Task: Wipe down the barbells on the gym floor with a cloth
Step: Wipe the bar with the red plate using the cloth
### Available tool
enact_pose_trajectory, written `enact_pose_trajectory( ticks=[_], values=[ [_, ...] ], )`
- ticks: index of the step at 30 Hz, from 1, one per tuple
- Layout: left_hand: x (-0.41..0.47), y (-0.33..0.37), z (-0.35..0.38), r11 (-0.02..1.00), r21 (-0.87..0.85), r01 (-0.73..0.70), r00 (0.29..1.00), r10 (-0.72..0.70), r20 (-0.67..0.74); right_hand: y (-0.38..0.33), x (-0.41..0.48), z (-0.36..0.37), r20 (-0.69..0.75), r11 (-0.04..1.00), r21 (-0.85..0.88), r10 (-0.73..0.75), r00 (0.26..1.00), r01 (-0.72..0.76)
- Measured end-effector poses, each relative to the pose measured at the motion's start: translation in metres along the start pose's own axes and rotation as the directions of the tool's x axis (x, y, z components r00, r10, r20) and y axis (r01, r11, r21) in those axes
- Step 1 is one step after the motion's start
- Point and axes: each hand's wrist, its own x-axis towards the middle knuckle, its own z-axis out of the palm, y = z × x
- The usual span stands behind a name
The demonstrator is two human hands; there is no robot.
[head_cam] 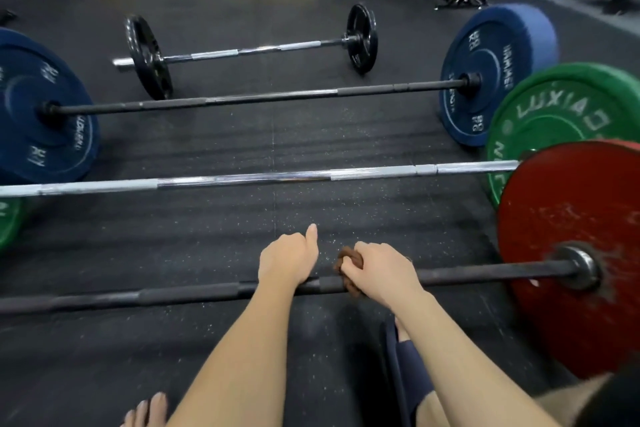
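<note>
Four barbells lie side by side on the rubber floor (311, 142), and the wiping is under way on the nearest barbell (138, 296), a dark bar with a red plate (571, 218) at its right end. The right hand (381, 270) holds a brown cloth (346, 262) bunched round the bar near its middle, its fingers curled over the cloth so that it wraps the shaft. Just to the left, the left hand (287, 262) sits on the bare bar with its fingers folded over the far side and the thumb sticking out; it seems to be steadying the bar against rolling.

Judging by where the cloth is, this looks like an early stage of the job: one bar in hand, with three more beyond it. These are the chrome barbell (242, 180) with a green plate (554, 121), the blue-plated barbell (242, 99), and, farthest off, the small black-plated barbell (242, 52).

The next move probably calls for sliding the wrapped cloth along the shaft towards the red plate, or back to the left, with a firm squeeze so that the whole round of the bar is rubbed. The left hand would have to hold the bar still or shift out of the cloth's path.
</note>
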Motion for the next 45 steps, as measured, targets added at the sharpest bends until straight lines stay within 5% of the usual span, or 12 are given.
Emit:
enact_pose_trajectory(
  ticks=[9,13,18,28,35,39,45],
  values=[
    [-0.007,-0.006,-0.004,0.995,-0.094,0.032,0.987,-0.046,-0.152,-0.023,-0.002,0.015,-0.037,0.988,0.1,-0.117,0.992,0.12],
    [-0.01,-0.006,-0.007,0.993,-0.115,-0.016,0.991,0.001,-0.132,0.02,-0.005,-0.006,-0.005,0.992,0.124,-0.004,1.0,0.004],
    [-0.012,0.001,-0.002,0.988,0.091,-0.125,0.988,0.133,-0.082,0.062,-0.009,-0.021,-0.014,0.978,0.118,0.175,0.984,-0.173],
    [-0.013,0.008,-0.003,0.984,0.158,-0.081,0.996,0.085,-0.019,0.0,-0.015,0.014,-0.198,0.989,-0.087,-0.134,0.971,0.119],
    [-0.016,0.051,-0.004,0.987,-0.013,-0.162,0.977,0.158,-0.141,0.052,-0.014,-0.007,-0.149,0.999,0.041,0.027,0.988,-0.021],
    [-0.02,0.081,0.017,0.984,0.051,-0.172,0.984,0.174,-0.039,0.098,-0.018,-0.024,-0.176,0.99,0.071,0.131,0.976,-0.12],
    [-0.012,0.084,0.02,0.999,0.041,0.022,0.965,-0.032,0.261,0.086,-0.018,-0.02,-0.22,0.994,-0.027,0.102,0.97,-0.11]
  ],
)
